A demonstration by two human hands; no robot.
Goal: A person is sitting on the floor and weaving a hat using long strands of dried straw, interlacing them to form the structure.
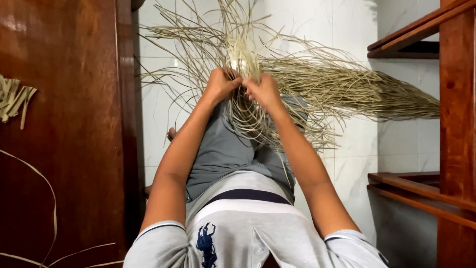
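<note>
A loose bundle of long dry straw-coloured strands [317, 82] fans out over the white tiled floor [357, 149] and across my lap. My left hand [220, 83] and my right hand [263, 90] meet at the bundle's gathered middle, each pinching strands. A pale woven patch [242, 55] shows just above the fingers. The strands spread up, left and far to the right from that point. My legs in grey trousers [223, 149] lie under the bundle.
A dark polished wooden panel [64, 124] stands at the left, with a few cut strips [12, 101] lying against it. Wooden furniture with shelves [446, 99] rises at the right. A bare foot [171, 133] shows beside the panel.
</note>
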